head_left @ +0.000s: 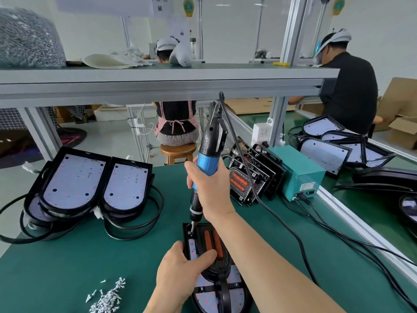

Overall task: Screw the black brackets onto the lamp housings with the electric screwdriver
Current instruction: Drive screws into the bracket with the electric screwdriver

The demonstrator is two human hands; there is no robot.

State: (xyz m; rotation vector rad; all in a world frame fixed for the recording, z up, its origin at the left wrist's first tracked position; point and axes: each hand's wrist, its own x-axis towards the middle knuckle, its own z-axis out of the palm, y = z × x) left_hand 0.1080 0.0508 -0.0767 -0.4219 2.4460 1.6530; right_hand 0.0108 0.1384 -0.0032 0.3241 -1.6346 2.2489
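Fingers (206, 254) of the left hand (180, 267) curl over the black bracket (214, 245) and pin it on the lamp housing (222, 290) at the near edge of the bench. Just right, the right hand (208, 186) is wrapped round the electric screwdriver (207, 159), held upright with its bit in the bracket's far-left corner.

The bracket looks stiff and light. It could twist under the driver, so holding it close to the screw seems wise. The housing's pale board looks delicate and is best left untouched.

On the green mat (79, 256), loose screws (108, 297) lie near left and stacked housings (90, 184) far left. Spare brackets (250, 179) and a teal box (297, 170) stand to the right. Beyond the shelf (158, 75), other workers sit.
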